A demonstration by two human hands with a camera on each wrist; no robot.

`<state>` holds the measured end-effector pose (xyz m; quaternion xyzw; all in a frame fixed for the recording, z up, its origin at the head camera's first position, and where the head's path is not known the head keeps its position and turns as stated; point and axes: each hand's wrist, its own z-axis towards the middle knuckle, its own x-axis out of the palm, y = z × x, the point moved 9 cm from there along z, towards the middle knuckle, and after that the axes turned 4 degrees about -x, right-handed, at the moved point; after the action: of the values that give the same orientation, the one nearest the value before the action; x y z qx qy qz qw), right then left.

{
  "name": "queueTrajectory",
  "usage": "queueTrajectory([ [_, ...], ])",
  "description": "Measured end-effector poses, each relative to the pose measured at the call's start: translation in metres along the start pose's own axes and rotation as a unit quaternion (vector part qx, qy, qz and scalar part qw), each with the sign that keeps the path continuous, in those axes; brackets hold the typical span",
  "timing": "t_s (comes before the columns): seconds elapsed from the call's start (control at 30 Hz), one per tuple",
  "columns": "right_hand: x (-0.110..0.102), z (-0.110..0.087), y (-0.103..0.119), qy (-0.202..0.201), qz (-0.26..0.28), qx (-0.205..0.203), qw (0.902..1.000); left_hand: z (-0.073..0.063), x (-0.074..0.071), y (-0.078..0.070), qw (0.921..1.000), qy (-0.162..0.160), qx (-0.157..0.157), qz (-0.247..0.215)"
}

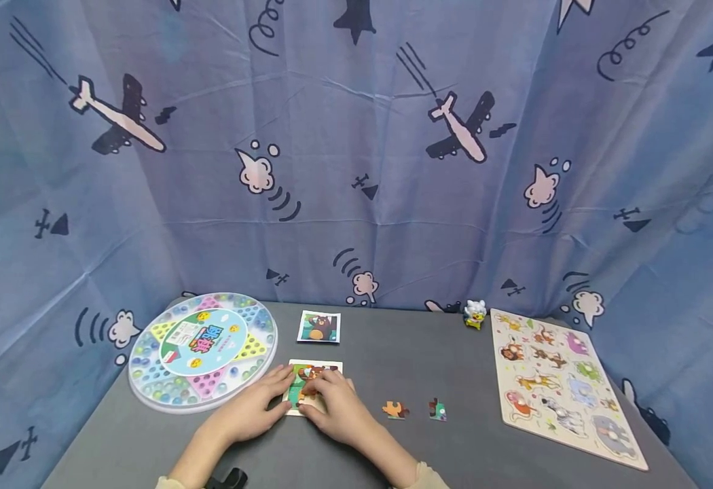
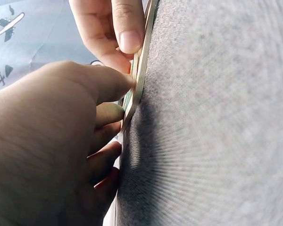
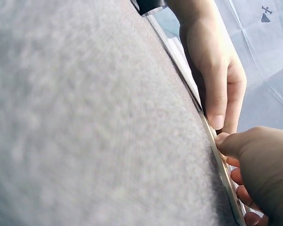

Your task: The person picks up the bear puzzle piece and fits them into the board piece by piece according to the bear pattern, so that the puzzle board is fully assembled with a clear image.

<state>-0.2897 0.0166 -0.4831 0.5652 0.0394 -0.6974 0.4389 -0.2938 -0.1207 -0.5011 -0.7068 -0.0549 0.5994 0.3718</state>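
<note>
A small jigsaw puzzle board (image 1: 294,411) with a pale rim and a bear picture lies flat on the grey table. My left hand (image 1: 252,406) holds its left side, fingertips at the upper left and thumb at the lower left corner. Over the board's middle, the fingers and thumb of my right hand (image 1: 339,407) pinch an orange-brown puzzle piece (image 1: 304,399), partly hidden by them. Two loose pieces lie to the right: an orange one (image 1: 396,409) and a green and brown one (image 1: 437,409). In the left wrist view, both hands meet at the board's edge (image 2: 140,77).
A bear picture card (image 1: 319,327) lies behind the board. To the left is a round marble game board (image 1: 204,353). At the right are an animal peg puzzle (image 1: 564,387) and a small figurine (image 1: 474,314). A patterned curtain (image 1: 356,170) hangs behind the table.
</note>
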Motion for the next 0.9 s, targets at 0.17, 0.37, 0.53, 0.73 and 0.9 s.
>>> queueTrajectory([
  [0.17, 0.0, 0.0, 0.0, -0.025, 0.006, -0.008, 0.9996, -0.001, 0.0, 0.0, 1.0, -0.002, -0.002, 0.004],
  [0.37, 0.003, 0.0, -0.001, -0.034, 0.012, -0.008, 0.9993, -0.001, 0.0, 0.0, 0.9999, -0.006, -0.001, 0.01],
  [0.53, 0.003, -0.001, -0.002, -0.032, 0.017, -0.006, 0.9993, -0.001, 0.001, -0.005, 0.9995, -0.016, 0.022, 0.017],
  [0.73, 0.002, -0.001, -0.002, -0.023, 0.021, -0.001, 0.9995, -0.001, 0.006, -0.013, 0.9983, -0.015, 0.053, 0.017],
  [0.9, -0.002, 0.0, -0.003, -0.008, 0.025, 0.002, 0.9996, -0.001, 0.009, -0.016, 0.9986, -0.009, 0.049, 0.014],
])
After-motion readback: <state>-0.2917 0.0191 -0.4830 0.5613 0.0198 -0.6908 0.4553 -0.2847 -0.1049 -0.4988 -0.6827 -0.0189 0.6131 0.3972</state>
